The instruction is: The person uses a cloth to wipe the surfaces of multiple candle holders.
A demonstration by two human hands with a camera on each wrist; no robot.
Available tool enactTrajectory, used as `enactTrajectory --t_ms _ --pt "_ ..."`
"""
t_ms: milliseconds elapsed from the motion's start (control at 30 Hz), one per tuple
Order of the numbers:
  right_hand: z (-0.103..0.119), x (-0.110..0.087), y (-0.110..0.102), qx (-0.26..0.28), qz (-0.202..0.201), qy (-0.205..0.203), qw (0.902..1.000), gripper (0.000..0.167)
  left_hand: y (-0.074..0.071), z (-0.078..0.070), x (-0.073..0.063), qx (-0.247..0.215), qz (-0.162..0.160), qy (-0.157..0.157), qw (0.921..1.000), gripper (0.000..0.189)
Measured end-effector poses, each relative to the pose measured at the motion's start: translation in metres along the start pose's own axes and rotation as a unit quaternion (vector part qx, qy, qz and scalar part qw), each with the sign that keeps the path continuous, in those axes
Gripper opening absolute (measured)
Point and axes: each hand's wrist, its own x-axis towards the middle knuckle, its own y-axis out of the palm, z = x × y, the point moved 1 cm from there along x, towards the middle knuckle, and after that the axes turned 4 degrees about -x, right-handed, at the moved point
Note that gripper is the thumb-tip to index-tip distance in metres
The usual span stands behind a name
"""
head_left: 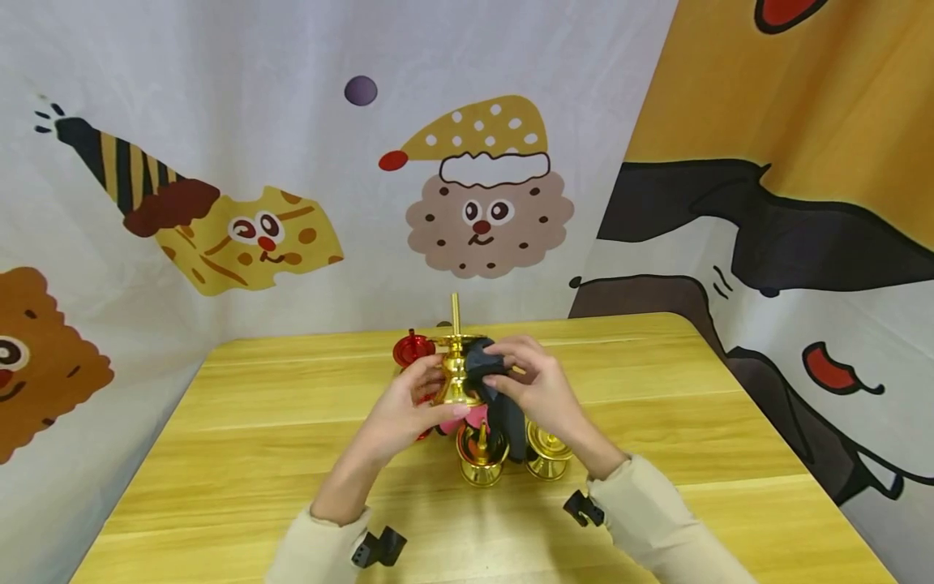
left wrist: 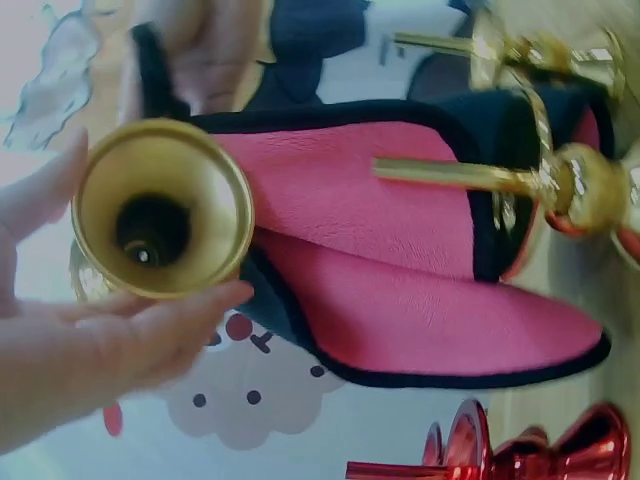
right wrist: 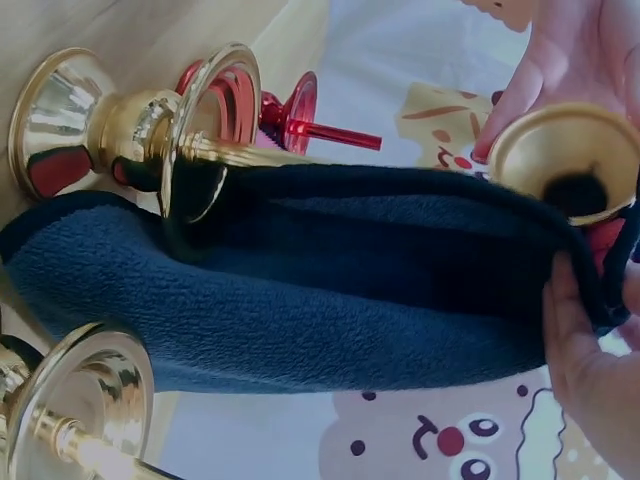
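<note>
My left hand (head_left: 394, 418) grips a gold candlestick (head_left: 456, 369) by its lower body and lifts it above the table, spike pointing up. Its hollow base (left wrist: 165, 212) faces the camera in the left wrist view. In my right hand (head_left: 538, 388), fingers and thumb pinch the upper edge of a dark blue cloth (head_left: 505, 418) against the candlestick's side. The cloth hangs down; its pink side (left wrist: 350, 205) shows in the left wrist view and its dark fleecy side (right wrist: 330, 320) in the right wrist view.
Two more gold candlesticks, one nearer the middle (head_left: 481, 469) and one to its right (head_left: 547, 462), stand on the wooden table (head_left: 292, 454) below my hands. A red candlestick (head_left: 413, 347) stands behind my left hand. A printed curtain (head_left: 292, 105) hangs behind the table.
</note>
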Motion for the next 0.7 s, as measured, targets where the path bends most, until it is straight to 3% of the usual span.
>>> enactTrajectory --t_ms 133,200,300,400,467,600,700 --pt "0.005 -0.004 0.007 -0.067 -0.014 -0.021 0.9975 0.031 0.006 0.002 -0.001 0.094 -0.064 0.009 0.9934 0.074" --pt "0.009 -0.006 0.010 -0.100 -0.020 -0.038 0.9941 0.031 0.006 0.002 -0.001 0.126 -0.076 0.018 0.9889 0.074" --pt "0.011 -0.006 0.011 -0.110 -0.015 -0.057 0.9922 0.031 0.004 0.003 -0.001 0.131 -0.071 0.027 0.9885 0.072" --pt "0.009 -0.005 0.007 -0.073 -0.001 -0.043 0.9964 0.030 -0.003 0.005 -0.002 0.074 -0.037 0.018 0.9964 0.070" --pt "0.005 -0.003 0.004 -0.036 0.012 -0.027 0.9989 0.031 -0.008 0.007 -0.002 0.009 0.006 0.013 0.9999 0.071" --pt "-0.002 0.000 0.000 0.034 0.038 0.014 0.9986 0.033 -0.015 0.010 -0.002 -0.102 0.089 0.029 0.9904 0.076" --pt "-0.003 0.000 -0.001 0.061 0.043 0.038 0.9965 0.034 -0.015 0.010 -0.001 -0.124 0.102 0.038 0.9863 0.073"
